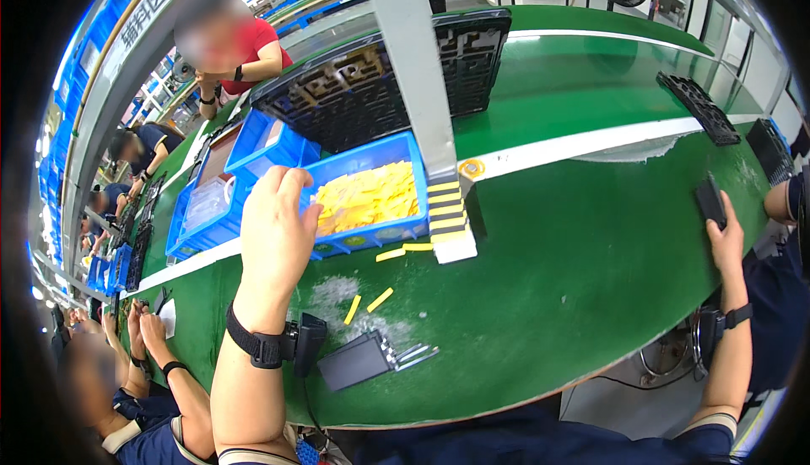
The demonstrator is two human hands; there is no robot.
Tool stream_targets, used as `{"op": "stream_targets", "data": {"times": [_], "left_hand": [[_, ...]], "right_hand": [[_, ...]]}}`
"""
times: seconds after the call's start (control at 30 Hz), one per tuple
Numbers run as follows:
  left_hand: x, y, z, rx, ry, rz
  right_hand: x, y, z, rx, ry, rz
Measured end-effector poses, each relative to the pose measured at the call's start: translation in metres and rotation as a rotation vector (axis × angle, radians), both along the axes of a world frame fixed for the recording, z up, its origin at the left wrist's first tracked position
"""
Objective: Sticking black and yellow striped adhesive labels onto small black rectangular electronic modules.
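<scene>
My left hand [278,224] is raised at the near left corner of a blue bin [354,241]. Its fingers are curved, with a gap between thumb and forefinger, and nothing shows in it. Small yellow strips [371,195] fill the bin. Far to the right, my right hand [728,241] grips a flat black rectangular piece [710,201] above the table's right side. In front of my body lies a black box-shaped part [359,360] with pale leads at one end. Loose yellow strips [380,300] lie between it and the bin.
A grey post [413,60] with a striped base stands beside the bin. Behind it leans a large black tray [337,85]. A yellow tape roll [472,168] lies on the green table [540,330]. Co-workers sit at left and right; another black tray [699,107] lies far right.
</scene>
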State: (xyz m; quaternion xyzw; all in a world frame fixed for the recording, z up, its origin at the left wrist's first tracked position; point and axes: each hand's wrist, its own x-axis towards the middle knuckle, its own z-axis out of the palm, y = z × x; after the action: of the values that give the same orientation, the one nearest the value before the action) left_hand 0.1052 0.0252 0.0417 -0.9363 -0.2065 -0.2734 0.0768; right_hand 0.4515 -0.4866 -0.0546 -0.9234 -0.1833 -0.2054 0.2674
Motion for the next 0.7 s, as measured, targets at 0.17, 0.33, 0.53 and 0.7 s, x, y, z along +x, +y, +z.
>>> {"op": "stream_targets", "data": {"times": [0.17,0.33,0.53,0.7], "left_hand": [[-0.019,0.035,-0.006,-0.14,0.032,-0.129],[-0.026,0.053,-0.017,-0.128,0.293,-0.284],[-0.025,0.031,-0.003,0.065,-0.199,-0.396],[-0.069,-0.027,-0.016,-1.188,-0.02,-0.641]], "right_hand": [[-0.092,0.068,0.014,0.078,0.099,0.141],[-0.143,0.115,0.016,0.368,0.288,0.352],[-0.201,0.164,0.04,0.831,0.667,0.508],[-0.279,0.252,0.081,0.928,1.004,0.871]]}}
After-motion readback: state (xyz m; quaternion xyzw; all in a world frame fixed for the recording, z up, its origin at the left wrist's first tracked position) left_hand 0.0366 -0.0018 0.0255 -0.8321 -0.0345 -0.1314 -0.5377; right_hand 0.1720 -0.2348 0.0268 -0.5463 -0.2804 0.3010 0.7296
